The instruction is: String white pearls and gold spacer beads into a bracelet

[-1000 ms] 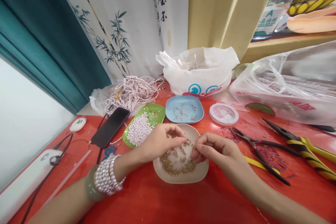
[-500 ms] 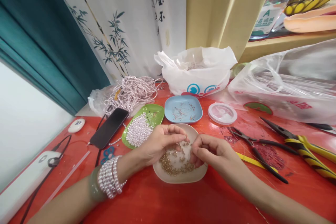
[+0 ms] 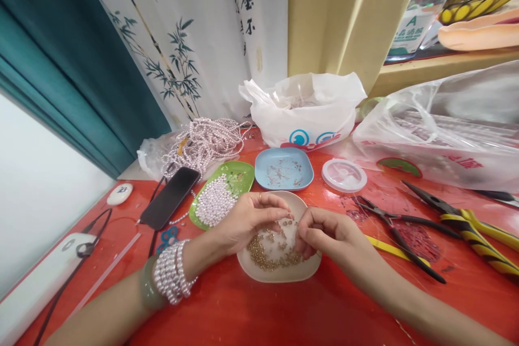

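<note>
Over a cream plate [image 3: 279,275] of small gold beads [image 3: 261,257], my two hands work close together. My left hand [image 3: 251,220] pinches something tiny between thumb and fingertips; it looks like a small bead, but too small to be sure. Strands of pearly beads [image 3: 172,273] and a green bangle [image 3: 149,284] circle the left wrist. My right hand [image 3: 326,230] is closed in a pinch at the plate's right side, what it holds hidden by the fingers. Behind the left hand lies a green tray [image 3: 243,173] with loose pearl beads [image 3: 214,200].
A blue tray [image 3: 263,178] with small metal bits and a round clear lid [image 3: 344,175] lie behind. Pliers [image 3: 462,221] and black-handled cutters [image 3: 399,227] rest right. A phone [image 3: 170,197] and bead strands [image 3: 206,143] lie left. Plastic bags [image 3: 304,113] line the back.
Both hands keep almost the same pinched pose over the plate. The whole view has shifted very slightly.
</note>
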The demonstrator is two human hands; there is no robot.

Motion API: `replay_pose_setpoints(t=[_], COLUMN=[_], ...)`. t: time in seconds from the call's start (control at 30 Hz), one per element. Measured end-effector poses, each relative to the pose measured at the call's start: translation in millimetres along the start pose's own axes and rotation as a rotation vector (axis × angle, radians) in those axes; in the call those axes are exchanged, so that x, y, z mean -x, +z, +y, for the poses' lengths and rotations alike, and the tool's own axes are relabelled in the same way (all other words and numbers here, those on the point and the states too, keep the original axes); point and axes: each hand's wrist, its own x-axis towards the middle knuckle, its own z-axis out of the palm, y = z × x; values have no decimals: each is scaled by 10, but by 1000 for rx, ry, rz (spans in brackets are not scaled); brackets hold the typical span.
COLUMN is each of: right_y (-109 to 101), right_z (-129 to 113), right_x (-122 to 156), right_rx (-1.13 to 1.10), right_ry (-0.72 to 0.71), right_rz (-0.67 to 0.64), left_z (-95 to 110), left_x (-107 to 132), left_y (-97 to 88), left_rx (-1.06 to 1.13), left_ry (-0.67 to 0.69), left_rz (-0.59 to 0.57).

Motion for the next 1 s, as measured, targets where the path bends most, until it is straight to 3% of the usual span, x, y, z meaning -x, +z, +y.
replay_pose_setpoints(t=[0.33,0.6,1.0], right_y=[8,-1,-12], right_z=[-12,15,2], right_x=[-10,-20,-18], right_rx=[11,16,5], right_ry=[14,4,-6], right_rz=[11,12,-25], left_z=[-10,-17,88], left_x=[-8,2,72], left_y=[12,7,0], left_rx=[-37,-86,-469], left_ry=[2,107,244], left_rz=[4,-4,-52])
